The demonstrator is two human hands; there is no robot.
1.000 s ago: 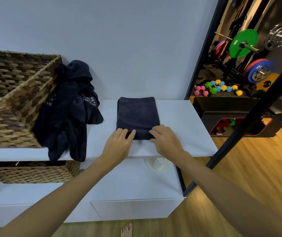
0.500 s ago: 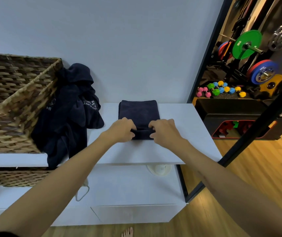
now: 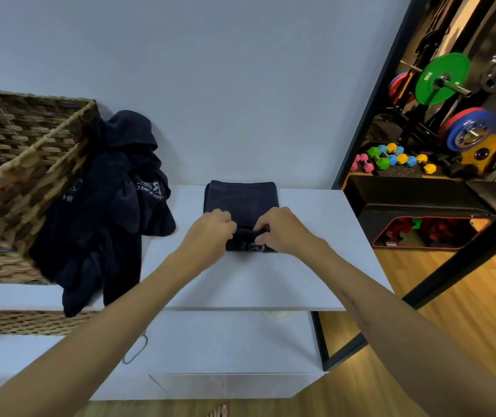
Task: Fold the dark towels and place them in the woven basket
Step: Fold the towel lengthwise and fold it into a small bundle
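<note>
Left hand (image 3: pixel 210 233) and right hand (image 3: pixel 283 230) both grip near edge of folded dark towel (image 3: pixel 240 200) on white tabletop (image 3: pixel 316 266); woven basket (image 3: pixel 21 182) at left.

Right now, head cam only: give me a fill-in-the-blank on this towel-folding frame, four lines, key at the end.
1. Both the left hand and the right hand grip the near edge of the ____ towel.
2. That towel lies on the ____ tabletop.
3. The unfolded dark towels hang over the rim of the ____ basket.
4. The basket stands to the ____ of the folded towel.

Missing words: folded; white; woven; left
</note>
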